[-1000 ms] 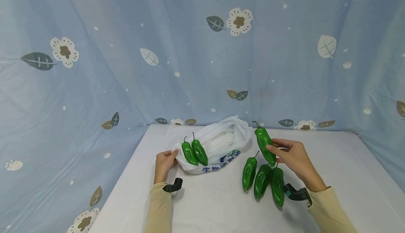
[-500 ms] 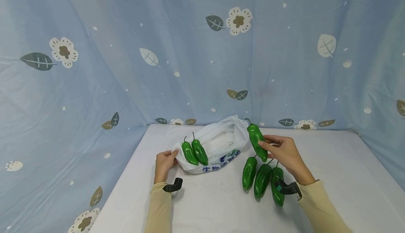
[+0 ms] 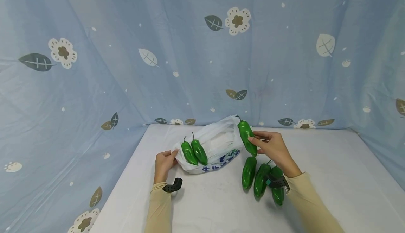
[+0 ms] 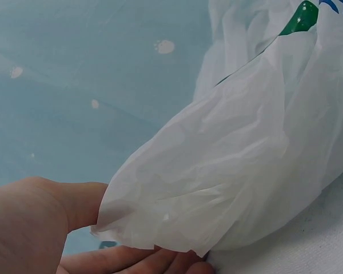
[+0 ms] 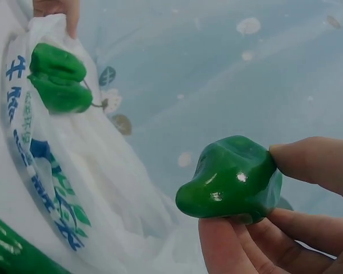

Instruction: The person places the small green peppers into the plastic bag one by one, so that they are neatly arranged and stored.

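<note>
My left hand (image 3: 165, 164) pinches the left edge of a white plastic bag (image 3: 218, 143) with blue print. Two green peppers, one left (image 3: 189, 152) and one right (image 3: 199, 152), lie side by side in the bag's left part. In the left wrist view, thumb and fingers grip the bag's thin film (image 4: 217, 154). My right hand (image 3: 272, 148) holds another green pepper (image 3: 247, 138) in the air, stem up, at the bag's right end. The right wrist view shows this pepper (image 5: 234, 177) from its blunt end, between thumb and fingers.
On the white table (image 3: 209, 205), three more green peppers lie in a row: a left one (image 3: 249, 173), a middle one (image 3: 262, 180) and a right one (image 3: 278, 194) partly behind the right wrist's camera mount (image 3: 278, 182). A blue patterned curtain (image 3: 190, 50) stands behind the table.
My right hand has carried its pepper leftward and slightly up, from above the row of peppers to the bag's right end. The left hand and the bag have stayed put.
</note>
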`<state>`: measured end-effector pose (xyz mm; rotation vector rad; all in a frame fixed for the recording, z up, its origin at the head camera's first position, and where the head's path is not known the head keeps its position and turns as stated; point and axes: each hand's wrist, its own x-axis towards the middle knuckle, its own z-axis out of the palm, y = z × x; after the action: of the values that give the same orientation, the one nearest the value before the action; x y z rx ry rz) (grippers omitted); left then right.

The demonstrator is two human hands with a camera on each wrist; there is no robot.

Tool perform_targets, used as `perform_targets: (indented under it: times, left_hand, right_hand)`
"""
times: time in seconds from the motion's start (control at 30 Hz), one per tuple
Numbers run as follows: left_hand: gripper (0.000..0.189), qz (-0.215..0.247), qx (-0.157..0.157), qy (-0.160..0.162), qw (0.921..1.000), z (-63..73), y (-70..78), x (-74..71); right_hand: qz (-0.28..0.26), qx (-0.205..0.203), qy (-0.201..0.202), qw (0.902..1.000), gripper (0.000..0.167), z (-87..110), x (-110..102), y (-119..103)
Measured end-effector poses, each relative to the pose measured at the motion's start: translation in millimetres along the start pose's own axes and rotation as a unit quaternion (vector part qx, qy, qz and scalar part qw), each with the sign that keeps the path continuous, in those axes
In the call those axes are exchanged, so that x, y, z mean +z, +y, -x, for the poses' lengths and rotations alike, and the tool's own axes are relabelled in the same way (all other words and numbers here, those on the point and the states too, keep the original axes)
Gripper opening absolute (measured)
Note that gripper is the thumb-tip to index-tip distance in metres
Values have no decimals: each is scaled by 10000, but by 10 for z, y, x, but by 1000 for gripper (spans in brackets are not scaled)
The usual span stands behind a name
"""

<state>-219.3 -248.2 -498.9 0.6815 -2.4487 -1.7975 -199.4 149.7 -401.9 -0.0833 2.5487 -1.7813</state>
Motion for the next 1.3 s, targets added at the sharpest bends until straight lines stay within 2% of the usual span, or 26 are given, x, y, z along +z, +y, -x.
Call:
perform_targets:
  times: [0.63, 1.3]
  left_hand:
    - [61, 32, -73, -34, 10000, -12, 0, 3]
    - [61, 102, -60, -72, 9999, -6, -1, -10]
  right_hand:
    - [-349, 25, -137, 9993, 55, -228, 339, -16]
    - [-382, -56, -246, 9990, 52, -395, 608, -35]
